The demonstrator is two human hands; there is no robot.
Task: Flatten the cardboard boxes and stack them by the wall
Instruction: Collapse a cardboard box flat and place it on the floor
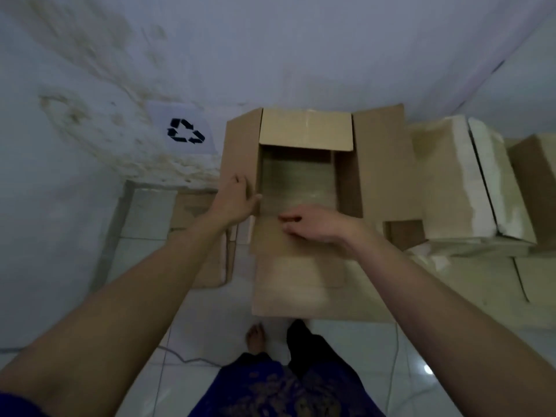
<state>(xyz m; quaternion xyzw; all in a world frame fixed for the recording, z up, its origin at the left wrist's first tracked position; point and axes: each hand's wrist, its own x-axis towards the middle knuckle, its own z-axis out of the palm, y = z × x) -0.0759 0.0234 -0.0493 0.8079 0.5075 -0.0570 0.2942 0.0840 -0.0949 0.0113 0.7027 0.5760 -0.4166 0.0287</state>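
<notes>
The fingers of the left hand [237, 197] lay spread and flat against the left-hand flap of the open brown cardboard box [301, 176] at the centre of the frame, the thumb pointing toward the box's opening, pressing on the flap and not clamped around it. The fingers of the right hand [316, 224] were curled downward on the near flap of the same box, just right of the left hand; the tips touched the cardboard, but whether they pinched its edge could not be told through the blur. Both bare forearms reached in from the lower corners of the frame. The box stood upright on the pale glossy tiled floor [361, 356], its four top flaps folded outward and its inside showing, with its far side close to the stained whitish wall [270, 55] in the upper half of the frame. Left of centre, flattened brown cardboard sheets [198, 236] lay on the floor against the wall. Above them a white paper sheet with a black recycling symbol [185, 131] was stuck to the wall. At the right edge stood closed pale cardboard boxes [460, 182], some resting on other boxes. At the bottom centre a bare foot [255, 337] and dark blue trousers [270, 386] showed.
</notes>
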